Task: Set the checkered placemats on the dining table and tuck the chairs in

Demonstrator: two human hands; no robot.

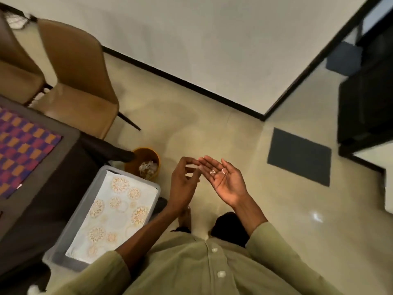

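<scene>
A checkered placemat (23,145) in purple and orange lies on the grey dining table (49,184) at the left edge. Two tan chairs (78,86) stand beyond the table's corner, the nearer one pulled out from it. My right hand (225,179) is held palm up over the floor, fingers apart, with a few small white scraps (217,171) resting on the palm. My left hand (185,179) hovers just left of it, fingers loosely curled and empty, its fingertips near the right palm.
A grey bin (63,254) lined with a floral cloth (114,213) sits on the floor beside the table. An orange wastebasket (146,154) with crumpled paper stands behind it. A dark floor mat (299,156) and black furniture (365,107) are on the right.
</scene>
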